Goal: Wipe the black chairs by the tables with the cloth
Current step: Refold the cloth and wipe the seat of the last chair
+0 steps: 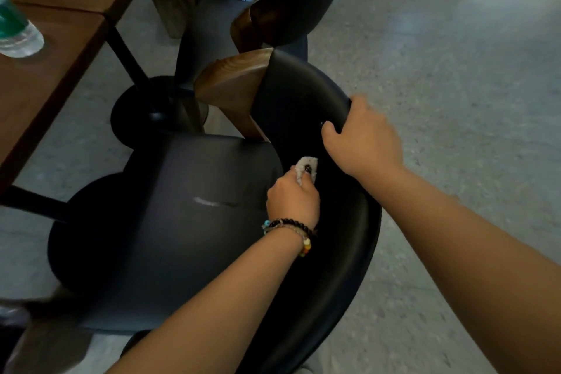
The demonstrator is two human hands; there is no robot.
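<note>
Left hand (293,199) fist closed round grey cloth (308,168); cloth sticks out past the knuckles, pressed against inner backrest of the near black chair (303,94), just above the seat. Right hand (362,136) grips the backrest top edge, thumb inside. Plastic bottle (18,36) on wooden table (45,85); contents unclear.

Both hands' grips (293,202) (362,138) curled tight

Chair (212,222) right of table (45,94), second chair (273,18) behind, bottle (18,36) on table.
</note>
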